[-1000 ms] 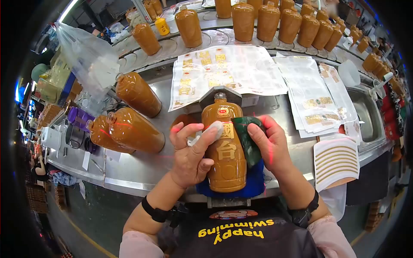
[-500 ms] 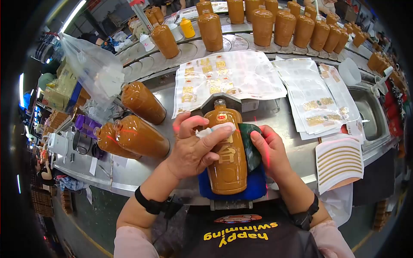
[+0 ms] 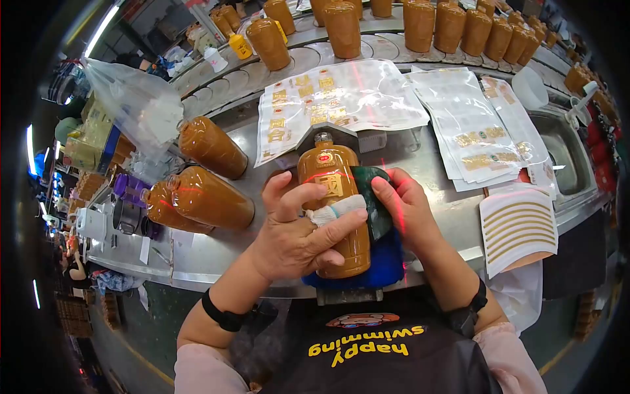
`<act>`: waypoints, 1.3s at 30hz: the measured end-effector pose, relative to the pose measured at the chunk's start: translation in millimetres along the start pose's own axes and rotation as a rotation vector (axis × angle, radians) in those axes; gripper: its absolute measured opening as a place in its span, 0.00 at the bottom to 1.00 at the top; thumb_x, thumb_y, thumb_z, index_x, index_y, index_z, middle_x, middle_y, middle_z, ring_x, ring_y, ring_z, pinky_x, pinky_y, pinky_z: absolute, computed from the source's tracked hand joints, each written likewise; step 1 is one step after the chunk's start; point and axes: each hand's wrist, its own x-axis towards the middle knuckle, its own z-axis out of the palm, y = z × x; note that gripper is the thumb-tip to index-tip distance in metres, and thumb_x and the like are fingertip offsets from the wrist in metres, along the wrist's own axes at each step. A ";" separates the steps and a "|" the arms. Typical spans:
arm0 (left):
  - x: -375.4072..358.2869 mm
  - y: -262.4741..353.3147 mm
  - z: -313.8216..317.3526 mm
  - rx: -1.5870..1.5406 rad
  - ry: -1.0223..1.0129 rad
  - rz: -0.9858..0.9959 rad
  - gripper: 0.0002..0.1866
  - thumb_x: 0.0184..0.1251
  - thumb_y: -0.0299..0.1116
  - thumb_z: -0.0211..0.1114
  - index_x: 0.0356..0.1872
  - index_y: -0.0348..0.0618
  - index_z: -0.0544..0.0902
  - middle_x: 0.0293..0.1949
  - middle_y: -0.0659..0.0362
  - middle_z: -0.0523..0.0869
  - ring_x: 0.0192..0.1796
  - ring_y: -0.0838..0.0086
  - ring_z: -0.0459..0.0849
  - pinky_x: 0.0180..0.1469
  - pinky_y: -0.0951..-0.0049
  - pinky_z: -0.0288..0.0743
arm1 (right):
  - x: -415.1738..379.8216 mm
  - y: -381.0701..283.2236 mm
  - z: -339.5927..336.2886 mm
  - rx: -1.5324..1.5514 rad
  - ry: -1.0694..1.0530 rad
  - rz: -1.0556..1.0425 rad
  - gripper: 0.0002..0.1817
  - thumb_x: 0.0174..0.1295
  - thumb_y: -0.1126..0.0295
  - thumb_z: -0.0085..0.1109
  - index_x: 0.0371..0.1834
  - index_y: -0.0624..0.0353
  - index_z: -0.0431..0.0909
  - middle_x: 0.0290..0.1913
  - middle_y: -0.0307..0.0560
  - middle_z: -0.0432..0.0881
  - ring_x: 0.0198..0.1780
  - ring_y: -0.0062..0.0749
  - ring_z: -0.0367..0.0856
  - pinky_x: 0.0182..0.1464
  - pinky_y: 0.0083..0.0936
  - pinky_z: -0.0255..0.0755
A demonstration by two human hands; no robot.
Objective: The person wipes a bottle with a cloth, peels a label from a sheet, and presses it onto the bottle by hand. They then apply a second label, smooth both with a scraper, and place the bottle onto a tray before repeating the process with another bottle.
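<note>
A glossy brown bottle (image 3: 346, 257) lies with its neck away from me on a blue pad (image 3: 387, 262), its neck against a dark angled rest (image 3: 351, 136). It bears a red label and gold characters. My left hand (image 3: 289, 230) lies over the bottle with fingers stretched out. A white wrap (image 3: 338, 209) with a bluish stripe seems to be around one finger and rests on the bottle below the upper gold character; the lower character is covered. My right hand (image 3: 410, 203) pinches a dark green flexible sheet (image 3: 377, 213) against the bottle's right side.
Brown bottles (image 3: 213, 197) lie to the left. Transfer sheets with gold designs (image 3: 341, 98) and more sheets (image 3: 469, 125) lie behind. A sheet of gold strips (image 3: 518, 226) is at right, near a sink (image 3: 558, 151). Bottles stand along a conveyor (image 3: 380, 46).
My left hand's wrapped finger has moved down the bottle, uncovering the upper gold character and covering the lower one. The right hand still holds the green sheet. The view has shifted slightly.
</note>
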 end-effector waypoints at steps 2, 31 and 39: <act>-1.2 6.7 -1.3 0.001 0.001 0.002 0.26 0.72 0.60 0.47 0.58 0.62 0.83 0.49 0.72 0.85 0.59 0.69 0.68 0.73 0.52 0.45 | 0.8 -1.7 -0.7 -0.036 0.009 -0.026 0.13 0.73 0.63 0.56 0.48 0.62 0.76 0.41 0.37 0.81 0.40 0.14 0.76 0.44 0.16 0.73; -51.2 37.9 45.5 -0.257 0.229 -0.428 0.61 0.46 0.67 0.73 0.74 0.36 0.55 0.68 0.42 0.64 0.71 0.46 0.58 0.72 0.46 0.50 | -1.4 -88.8 -191.7 -1.568 0.248 -0.321 0.22 0.57 0.86 0.51 0.54 0.58 0.81 0.61 0.60 0.78 0.62 0.53 0.77 0.65 0.38 0.70; -51.9 42.7 48.1 -0.256 0.221 -0.450 0.59 0.48 0.53 0.77 0.75 0.41 0.49 0.70 0.44 0.62 0.72 0.52 0.62 0.72 0.48 0.51 | 116.0 -78.0 -301.2 -1.932 0.271 0.054 0.16 0.71 0.64 0.48 0.57 0.40 0.83 0.66 0.47 0.72 0.69 0.47 0.67 0.63 0.54 0.70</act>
